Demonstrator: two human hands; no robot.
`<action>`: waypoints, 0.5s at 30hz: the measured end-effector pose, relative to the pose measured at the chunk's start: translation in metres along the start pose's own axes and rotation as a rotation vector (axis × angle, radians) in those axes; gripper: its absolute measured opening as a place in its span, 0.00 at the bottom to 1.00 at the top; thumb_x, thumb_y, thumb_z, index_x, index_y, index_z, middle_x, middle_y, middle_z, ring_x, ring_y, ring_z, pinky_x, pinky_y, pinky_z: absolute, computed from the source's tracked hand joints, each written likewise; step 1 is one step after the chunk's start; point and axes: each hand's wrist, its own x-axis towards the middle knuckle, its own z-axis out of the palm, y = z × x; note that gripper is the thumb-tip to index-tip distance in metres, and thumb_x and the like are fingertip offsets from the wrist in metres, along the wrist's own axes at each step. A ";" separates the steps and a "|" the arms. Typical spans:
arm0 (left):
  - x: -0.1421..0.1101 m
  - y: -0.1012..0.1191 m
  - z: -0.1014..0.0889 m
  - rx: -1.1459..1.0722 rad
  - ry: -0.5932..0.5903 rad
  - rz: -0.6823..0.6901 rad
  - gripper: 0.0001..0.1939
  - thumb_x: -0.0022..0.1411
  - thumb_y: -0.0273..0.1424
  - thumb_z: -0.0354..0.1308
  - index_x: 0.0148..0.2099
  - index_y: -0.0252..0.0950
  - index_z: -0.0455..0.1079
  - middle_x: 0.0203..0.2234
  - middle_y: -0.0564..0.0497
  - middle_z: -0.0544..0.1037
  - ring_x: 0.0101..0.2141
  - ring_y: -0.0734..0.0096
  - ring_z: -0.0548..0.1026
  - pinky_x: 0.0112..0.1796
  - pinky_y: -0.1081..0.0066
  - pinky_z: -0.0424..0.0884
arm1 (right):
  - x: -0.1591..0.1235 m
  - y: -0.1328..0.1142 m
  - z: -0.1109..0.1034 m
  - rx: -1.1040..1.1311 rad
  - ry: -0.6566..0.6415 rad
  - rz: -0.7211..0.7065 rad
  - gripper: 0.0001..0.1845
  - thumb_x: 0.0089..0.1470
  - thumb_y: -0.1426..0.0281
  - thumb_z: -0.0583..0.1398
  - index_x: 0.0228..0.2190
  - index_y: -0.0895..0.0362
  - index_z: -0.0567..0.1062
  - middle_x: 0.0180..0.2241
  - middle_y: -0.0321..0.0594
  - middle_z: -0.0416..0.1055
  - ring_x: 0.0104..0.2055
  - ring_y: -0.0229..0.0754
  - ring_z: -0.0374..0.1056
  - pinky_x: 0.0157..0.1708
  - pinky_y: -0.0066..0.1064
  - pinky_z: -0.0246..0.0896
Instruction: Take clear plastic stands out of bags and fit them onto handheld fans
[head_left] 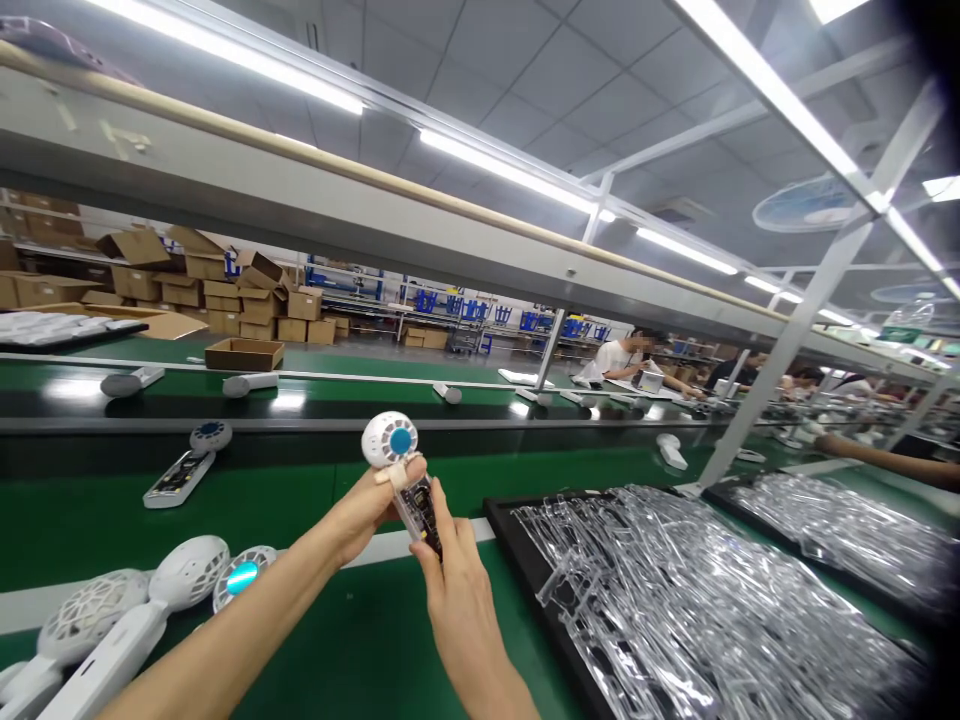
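Observation:
A white handheld fan (389, 440) with a blue centre is held up over the green bench, its handle showing a dark circuit board under clear plastic. My left hand (367, 510) grips it at the neck, with a pale wrap on one finger. Around the lower handle, the fingers of my right hand (454, 570) are closed. Several more white fans (120, 640) lie at the lower left, partly behind my left forearm. Another opened fan (180, 475) with a visible board rests farther back on the left.
A black tray (555, 620) heaped with clear plastic parts (697, 590) stands at my right, with a second tray (855, 540) beyond. Fans lie along the conveyor (337, 400) ahead. An overhead shelf and a post (780, 330) cross the view. A co-worker's arm (885, 455) reaches in from the right.

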 end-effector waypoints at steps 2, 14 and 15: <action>-0.001 -0.009 -0.002 0.104 0.037 -0.044 0.24 0.45 0.46 0.64 0.39 0.33 0.70 0.29 0.47 0.76 0.28 0.66 0.73 0.30 0.68 0.68 | -0.002 0.004 0.001 -0.011 0.016 -0.025 0.27 0.59 0.66 0.48 0.59 0.43 0.52 0.37 0.40 0.64 0.33 0.43 0.67 0.31 0.35 0.65; -0.044 -0.035 0.013 0.259 0.089 0.367 0.19 0.52 0.43 0.60 0.44 0.38 0.69 0.43 0.47 0.75 0.46 0.60 0.72 0.45 0.68 0.69 | 0.030 0.010 0.006 0.662 0.475 0.304 0.26 0.56 0.53 0.46 0.15 0.55 0.64 0.15 0.33 0.61 0.20 0.37 0.58 0.23 0.28 0.55; -0.045 -0.038 0.013 0.265 0.095 0.370 0.19 0.51 0.42 0.61 0.44 0.38 0.69 0.44 0.47 0.75 0.46 0.60 0.71 0.45 0.68 0.69 | 0.029 0.010 0.006 0.644 0.494 0.277 0.26 0.56 0.53 0.46 0.15 0.55 0.64 0.15 0.33 0.61 0.20 0.37 0.58 0.23 0.28 0.54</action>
